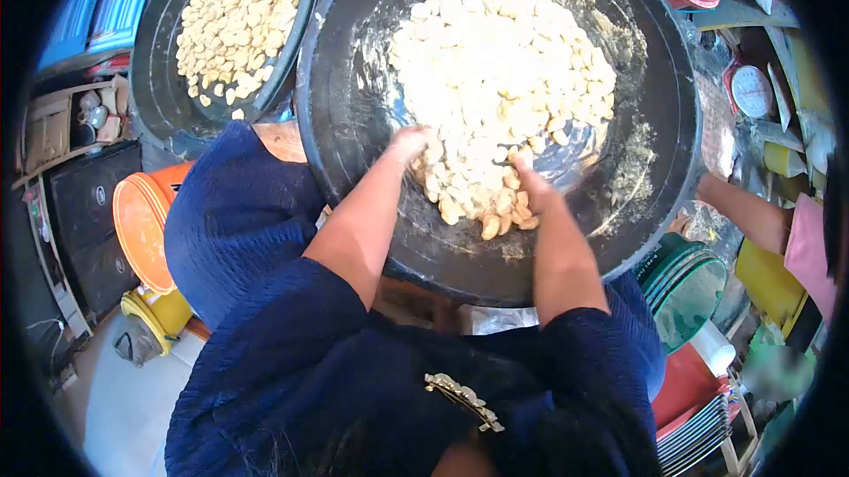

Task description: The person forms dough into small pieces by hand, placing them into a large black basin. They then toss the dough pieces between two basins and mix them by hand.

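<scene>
1. Head view: the heap of pale, floury, nugget-shaped dough pieces fills the big round black basin.
2. Left hand and right hand dig into the heap's near edge, fingers buried, so I cannot tell their spread.
3. Pieces look soft, light, dusty and loose; likely best scooped from below with cupped palms, not pinched.
4. A 2nd black basin of similar pieces sits just beside the first.

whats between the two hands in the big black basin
In the head view, pale dough pieces heaped in the basin fill the stretch between the left hand and the right hand; both hands are dug into the heap.
</scene>
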### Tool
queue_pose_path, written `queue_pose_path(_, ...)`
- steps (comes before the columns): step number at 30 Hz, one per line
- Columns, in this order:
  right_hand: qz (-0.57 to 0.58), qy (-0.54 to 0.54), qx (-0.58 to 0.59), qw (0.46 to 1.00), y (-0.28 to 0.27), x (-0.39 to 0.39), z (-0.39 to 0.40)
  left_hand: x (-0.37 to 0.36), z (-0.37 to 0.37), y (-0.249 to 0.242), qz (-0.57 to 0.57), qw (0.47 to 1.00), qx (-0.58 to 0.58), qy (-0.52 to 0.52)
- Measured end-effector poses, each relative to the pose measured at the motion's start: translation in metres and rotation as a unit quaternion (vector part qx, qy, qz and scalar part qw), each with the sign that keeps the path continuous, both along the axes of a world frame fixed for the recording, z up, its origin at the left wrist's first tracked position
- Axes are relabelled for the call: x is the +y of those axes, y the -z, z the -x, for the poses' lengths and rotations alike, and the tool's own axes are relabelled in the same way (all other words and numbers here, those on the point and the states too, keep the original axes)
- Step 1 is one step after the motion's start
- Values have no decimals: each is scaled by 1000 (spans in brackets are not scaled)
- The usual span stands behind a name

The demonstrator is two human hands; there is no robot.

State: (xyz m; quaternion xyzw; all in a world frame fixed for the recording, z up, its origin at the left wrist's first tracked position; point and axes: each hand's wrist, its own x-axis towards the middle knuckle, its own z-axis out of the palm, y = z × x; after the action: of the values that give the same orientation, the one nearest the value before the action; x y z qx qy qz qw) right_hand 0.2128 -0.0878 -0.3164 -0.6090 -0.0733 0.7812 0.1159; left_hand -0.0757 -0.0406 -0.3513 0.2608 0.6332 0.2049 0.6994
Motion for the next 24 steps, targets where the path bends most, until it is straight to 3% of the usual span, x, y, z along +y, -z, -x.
queue_pose_path(1,79,-124,-184,972,-42,12,30,0,25,48,21,998,38,-33)
queue_pose_path(2,58,71,163,982,-16,-4,50,9,20,-7,103,992,34,-59)
queue_pose_path(3,69,82,179,978,-11,-6,74,21,7,-69,182,979,27,-84)
queue_pose_path(4,78,93,193,974,-10,-5,98,24,5,-77,205,976,4,-68)
queue_pose_path(6,-48,121,207,970,-17,-5,133,32,14,-58,189,979,-71,-22)
queue_pose_path(7,-47,124,205,970,-29,0,130,37,18,-50,175,979,-108,8)
queue_pose_path(9,-85,42,174,980,-59,11,118,39,20,-45,163,975,-139,65)
queue_pose_path(10,-118,-58,145,981,-9,12,90,37,15,-46,155,972,-145,97)
queue_pose_path(11,-232,-16,308,923,-30,23,57,33,6,-46,146,969,-148,132)
queue_pose_path(13,-192,-14,187,963,-63,47,7,16,-23,-44,116,958,-150,213)
queue_pose_path(15,-243,8,-73,967,-50,70,-29,5,-50,-46,85,939,-157,294)
queue_pose_path(17,-344,163,-289,878,26,78,-61,1,-67,-54,72,914,-179,356)
queue_pose_path(18,-345,163,-289,878,16,81,-48,4,-69,-61,65,903,-192,379)
queue_pose_path(20,-321,68,-504,799,-19,90,18,23,-61,-73,37,891,-197,408)
queue_pose_path(21,-271,18,-566,778,-8,89,48,37,-54,-71,-7,902,-146,406)
queue_pose_path(23,-218,-29,-623,750,-6,88,74,79,-48,-90,-96,888,171,417)
queue_pose_path(24,-277,-77,-598,748,-27,83,78,91,-45,-86,-179,902,223,324)
